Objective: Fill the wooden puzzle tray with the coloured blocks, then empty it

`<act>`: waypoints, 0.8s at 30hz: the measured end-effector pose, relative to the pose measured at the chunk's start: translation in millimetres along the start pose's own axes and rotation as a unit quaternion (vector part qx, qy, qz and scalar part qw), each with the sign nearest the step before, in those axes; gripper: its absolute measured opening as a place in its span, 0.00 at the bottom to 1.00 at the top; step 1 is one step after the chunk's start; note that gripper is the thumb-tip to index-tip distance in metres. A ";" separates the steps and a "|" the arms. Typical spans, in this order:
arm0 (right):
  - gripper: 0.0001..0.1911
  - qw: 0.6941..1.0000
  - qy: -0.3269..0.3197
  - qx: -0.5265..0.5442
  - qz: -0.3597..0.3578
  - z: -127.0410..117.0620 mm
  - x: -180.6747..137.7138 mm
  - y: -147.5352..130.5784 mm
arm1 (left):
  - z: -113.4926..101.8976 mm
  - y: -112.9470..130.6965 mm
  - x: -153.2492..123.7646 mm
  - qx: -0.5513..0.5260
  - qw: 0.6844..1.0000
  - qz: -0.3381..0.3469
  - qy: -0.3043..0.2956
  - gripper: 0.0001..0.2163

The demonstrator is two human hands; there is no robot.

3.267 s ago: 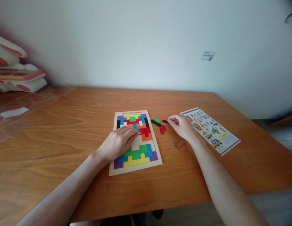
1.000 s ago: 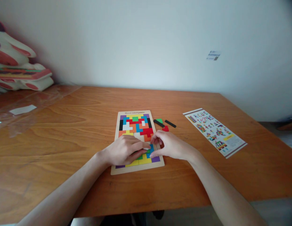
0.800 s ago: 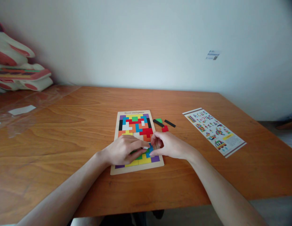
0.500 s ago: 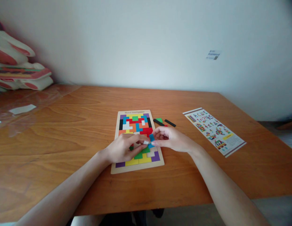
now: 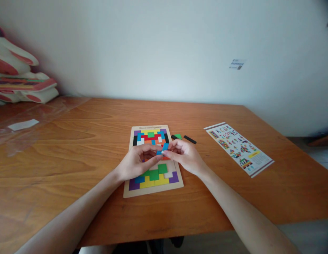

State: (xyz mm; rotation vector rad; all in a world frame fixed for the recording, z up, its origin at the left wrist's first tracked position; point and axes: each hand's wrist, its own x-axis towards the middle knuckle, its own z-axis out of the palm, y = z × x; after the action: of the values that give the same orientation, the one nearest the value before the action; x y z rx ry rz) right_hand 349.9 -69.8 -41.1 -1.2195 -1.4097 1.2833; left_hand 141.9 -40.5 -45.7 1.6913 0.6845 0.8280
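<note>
A wooden puzzle board (image 5: pixel 127 190) lies on the table under my hands, filled with many coloured block pieces and bare in its lower right part. Above it, a blue puzzle piece (image 5: pixel 165 146) is pinched between the thumb and fingers of my right hand (image 5: pixel 187 155). My left hand (image 5: pixel 136 160) comes in from the other side, its thumb and fingertips closed at the piece's lower left end. Green pieces (image 5: pixel 153 174) sit on the board below my left fingers. My hands cover the board's middle.
Beyond my right hand lie a black strip piece (image 5: pixel 190 139), a second black strip (image 5: pixel 176 137) and a green piece (image 5: pixel 177 136). A printed pattern sheet (image 5: pixel 239 148) is to the right. Clear plastic wrap (image 5: pixel 47 116) and a cartoon-shaped object (image 5: pixel 23 77) are at the left.
Both hands have moved up the board with the blue piece, which has turned. The white piece in my left fingers no longer shows. More of the green pieces is visible.
</note>
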 end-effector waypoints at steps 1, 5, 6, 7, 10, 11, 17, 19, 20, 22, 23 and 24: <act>0.21 1.000 -0.004 -0.013 0.002 -0.1 -0.8 -1.1 | -0.2 -0.8 1.0 0.019 1.000 -0.003 0.006 0.12; 0.19 0.991 -0.055 -0.125 0.000 -5.7 -5.7 -4.6 | -4.9 -5.2 5.6 0.056 0.997 -0.026 0.037 0.12; 0.19 0.984 -0.070 -0.162 -0.004 -7.4 -7.0 -5.0 | -6.9 -6.3 6.5 0.047 0.997 -0.037 0.050 0.13; 0.18 0.976 -0.083 -0.199 -0.011 -8.8 -8.2 -5.1 | -8.9 -7.2 7.2 0.034 0.996 -0.047 0.063 0.14; 0.19 0.954 -0.098 -0.280 -0.042 -10.5 -10.6 -4.4 | -12.9 -8.9 8.6 0.007 0.994 -0.058 0.088 0.16; 0.18 0.949 -0.099 -0.294 -0.051 -10.4 -10.9 -4.1 | -13.1 -9.2 8.9 0.005 0.994 -0.055 0.090 0.17; 0.17 0.944 -0.115 -0.306 -0.041 -11.2 -10.8 -3.9 | -6.9 -9.3 9.1 0.004 0.997 -0.037 0.070 0.24; 0.17 0.945 -0.120 -0.302 -0.038 -12.4 -10.8 -3.0 | -6.0 -9.2 8.8 0.015 0.996 -0.050 0.067 0.20; 0.16 0.944 -0.124 -0.302 -0.040 -12.9 -10.9 -2.2 | -6.0 -9.2 8.7 0.023 0.996 -0.059 0.066 0.18; 0.15 0.943 -0.131 -0.302 -0.045 -13.5 -11.2 -0.5 | -6.7 -9.1 8.6 0.037 0.994 -0.074 0.066 0.16; 0.15 0.943 -0.131 -0.303 -0.046 -13.5 -11.3 0.3 | -7.1 -9.0 8.6 0.042 0.993 -0.080 0.069 0.16; 0.15 0.943 -0.130 -0.302 -0.044 -13.3 -11.5 0.9 | -7.5 -9.0 8.6 0.046 0.993 -0.086 0.073 0.16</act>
State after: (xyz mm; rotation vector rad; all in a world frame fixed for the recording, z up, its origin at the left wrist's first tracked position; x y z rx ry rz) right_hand 365.0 -79.0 -40.3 -1.3873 -2.1307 0.9991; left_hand 140.6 -27.2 -51.4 1.6375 0.9671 0.8134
